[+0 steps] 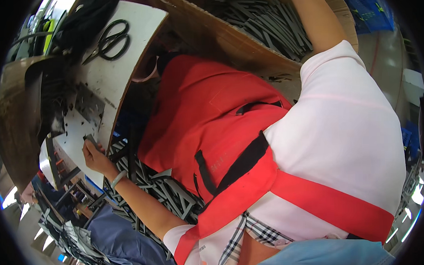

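Note:
My left hand [95, 157], with a pale bracelet on its wrist, is closed round a short dark grey strip [92, 140] at the edge of the white worktop [138, 23]. The strip's end sticks out beyond my fingers. Farther up the worktop lies a pair of black-handled scissors [113, 45]. My right arm stretches up over a cardboard box [260, 39] full of loose grey strips [269, 23]; the hand itself is beyond the upper edge of the picture.
Dark scraps lie around a grey metal plate [90, 105] on the worktop, beside dark machinery [43, 101]. A heap of grey strips [169, 192] is next to my left forearm. A blue plastic crate [369, 10] stands at the far right. My red apron [206, 104] covers my lap.

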Tool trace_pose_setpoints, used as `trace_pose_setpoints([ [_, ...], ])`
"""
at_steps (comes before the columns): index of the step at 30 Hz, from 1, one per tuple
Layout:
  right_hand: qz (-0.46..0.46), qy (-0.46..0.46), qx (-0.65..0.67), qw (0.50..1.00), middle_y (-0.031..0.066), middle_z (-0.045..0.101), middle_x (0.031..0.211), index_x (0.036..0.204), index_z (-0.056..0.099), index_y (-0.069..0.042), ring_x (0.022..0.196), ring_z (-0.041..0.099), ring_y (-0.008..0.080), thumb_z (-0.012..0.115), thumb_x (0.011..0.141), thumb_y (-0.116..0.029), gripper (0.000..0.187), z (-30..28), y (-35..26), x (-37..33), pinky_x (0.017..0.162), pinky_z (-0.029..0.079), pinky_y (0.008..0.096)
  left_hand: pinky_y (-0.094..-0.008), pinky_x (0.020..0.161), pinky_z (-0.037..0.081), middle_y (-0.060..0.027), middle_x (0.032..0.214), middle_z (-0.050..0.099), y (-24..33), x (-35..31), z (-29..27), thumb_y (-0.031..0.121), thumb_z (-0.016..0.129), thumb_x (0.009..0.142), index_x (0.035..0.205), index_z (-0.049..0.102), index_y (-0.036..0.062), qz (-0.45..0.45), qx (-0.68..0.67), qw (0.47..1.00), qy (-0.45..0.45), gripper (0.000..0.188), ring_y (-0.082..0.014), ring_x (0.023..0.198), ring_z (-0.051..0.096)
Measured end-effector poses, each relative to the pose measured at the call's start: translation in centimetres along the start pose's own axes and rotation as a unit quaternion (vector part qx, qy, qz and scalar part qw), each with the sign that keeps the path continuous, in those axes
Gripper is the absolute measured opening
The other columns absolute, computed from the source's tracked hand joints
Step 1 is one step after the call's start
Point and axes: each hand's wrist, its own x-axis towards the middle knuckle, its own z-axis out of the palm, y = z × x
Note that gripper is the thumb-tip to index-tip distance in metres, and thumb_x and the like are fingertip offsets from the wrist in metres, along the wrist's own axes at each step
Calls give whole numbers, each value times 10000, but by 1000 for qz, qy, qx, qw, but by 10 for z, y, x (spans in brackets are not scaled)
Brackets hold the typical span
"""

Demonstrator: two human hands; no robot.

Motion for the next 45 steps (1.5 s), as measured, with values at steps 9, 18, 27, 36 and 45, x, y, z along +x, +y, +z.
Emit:
trace_pose_setpoints([
  [9,477,45,-234,846,86,653,1153,1192,582,-49,1041,616,224,796,777,-217,496,-157,198,-235,965,482,372,-224,511,350,-10,646,582,14,-2,13,361,591,981,1019,706,31,-5,40,999,0,352,-63,550,453],
  [18,597,-139,-372,697,239,441,1466,1467,384,-4,1341,461,343,779,721,-407,936,-144,219,-346,1098,383,370,-233,507,346,-9,656,583,-1,0,4,355,591,984,1009,704,39,-1,49,999,7,336,-61,557,451],
  [27,272,-180,-375,868,48,659,1026,1217,622,-64,943,608,139,688,852,-137,378,-87,163,-172,851,496,292,-262,641,536,-47,855,673,65,-40,0,178,643,961,1070,697,-6,-6,-52,992,-117,220,-111,756,620],
  [36,16,-418,-70,905,42,614,1073,1211,587,-33,967,580,133,592,955,-106,267,169,47,-250,886,476,278,-373,716,495,-60,773,667,199,-165,96,149,732,800,909,710,94,349,-143,901,-212,124,-291,724,635],
  [45,306,-233,169,907,18,597,827,1090,655,-39,620,538,82,573,1004,-295,282,176,-24,-156,506,438,225,-343,821,478,-84,998,680,80,-109,2,212,651,906,1063,702,38,112,-3,914,-390,240,-287,843,600],
])
